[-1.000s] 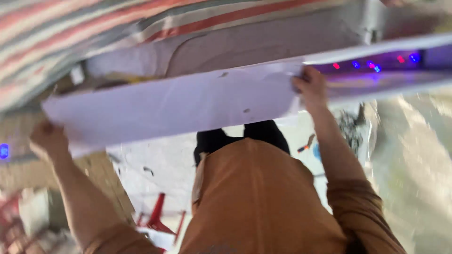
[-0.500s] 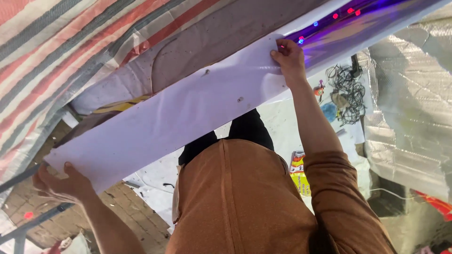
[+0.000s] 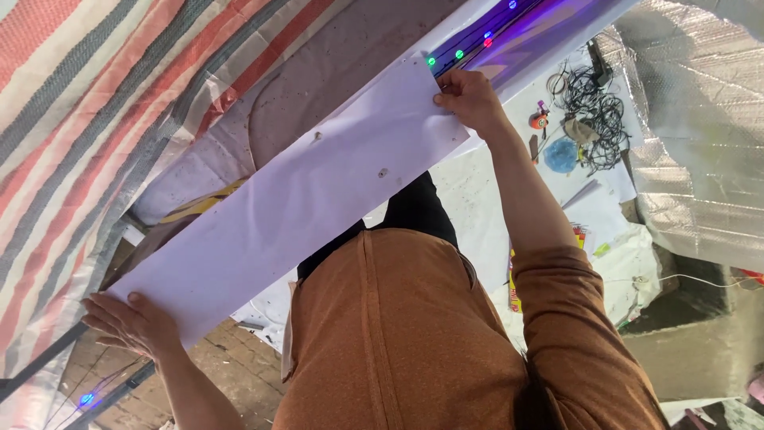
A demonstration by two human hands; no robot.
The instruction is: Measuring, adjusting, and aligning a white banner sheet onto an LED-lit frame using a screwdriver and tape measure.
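Observation:
I hold a long white sheet slantwise in front of my body, from lower left to upper right. My left hand grips its lower left end, fingers spread along the edge. My right hand pinches its upper right corner. The sheet has a few small dark specks. My orange shirt and dark trousers show below and behind it. A purple-lit strip with small coloured lights runs just past the right end of the sheet.
A striped red, white and grey tarp fills the left. Crinkled silver foil sheeting hangs at the right. A tangle of black wires and a blue object lie on white ground cover. Brick paving shows at lower left.
The sheet has swung from nearly level to a steep slant. My right hand has risen toward the lights and my left hand has dropped lower left. Both hands kept their grip.

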